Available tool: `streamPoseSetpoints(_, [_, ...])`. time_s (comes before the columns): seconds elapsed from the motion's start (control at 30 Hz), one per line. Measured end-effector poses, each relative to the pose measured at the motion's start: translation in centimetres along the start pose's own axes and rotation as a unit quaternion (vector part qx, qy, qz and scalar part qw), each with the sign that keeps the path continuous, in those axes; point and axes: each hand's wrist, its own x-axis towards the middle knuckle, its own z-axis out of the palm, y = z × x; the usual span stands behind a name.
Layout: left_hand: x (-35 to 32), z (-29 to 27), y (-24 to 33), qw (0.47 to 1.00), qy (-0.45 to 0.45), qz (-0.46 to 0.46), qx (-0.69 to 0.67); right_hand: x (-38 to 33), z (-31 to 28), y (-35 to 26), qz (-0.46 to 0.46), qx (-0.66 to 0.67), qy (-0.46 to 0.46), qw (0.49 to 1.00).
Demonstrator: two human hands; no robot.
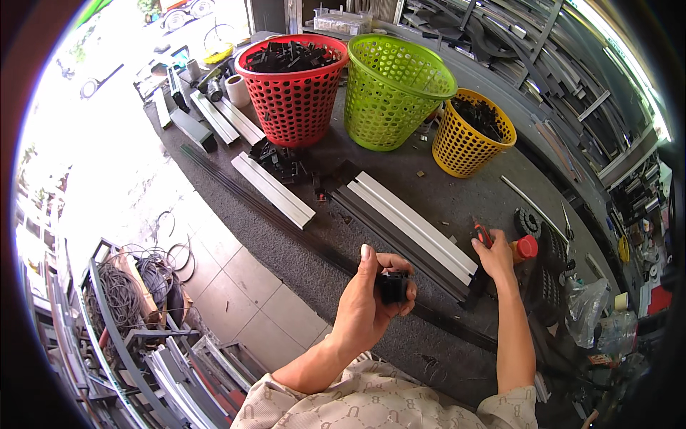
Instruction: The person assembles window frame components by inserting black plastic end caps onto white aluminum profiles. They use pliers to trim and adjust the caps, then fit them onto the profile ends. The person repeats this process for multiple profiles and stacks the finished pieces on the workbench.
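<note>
My left hand (pixel 363 304) is closed around a small black block-shaped part (pixel 392 286), its thumb pointing up, above the front edge of the dark bench. My right hand (pixel 496 257) grips a red-and-black handled tool (pixel 484 234) near the end of a long pale metal profile (pixel 414 223); the tool's kind cannot be made out. Just right of that hand lies a small bottle with a red cap (pixel 527 247). Dark profiles (pixel 386 232) lie alongside the pale one.
At the back stand a red basket (pixel 296 100) and a yellow basket (pixel 471 139), both holding black parts, with a green basket (pixel 389 100) between them. A shorter pale profile (pixel 273 189) lies by loose black parts (pixel 280 161). A clear plastic bag (pixel 587 311) sits at right.
</note>
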Motion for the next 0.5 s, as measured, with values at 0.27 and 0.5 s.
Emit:
streamPoseSetpoints(0.27, [-0.1, 0.2, -0.3, 1.0, 0.013, -0.02, 0.004, -0.4, 0.4, 0.0, -0.047, -0.089, 0.014, 0.995])
streamPoseSetpoints(0.5, [0.4, 0.7, -1.0, 0.998, 0.006, -0.069, -0.009, -2.5, -1.3, -0.1, -0.064, -0.078, 0.036, 0.994])
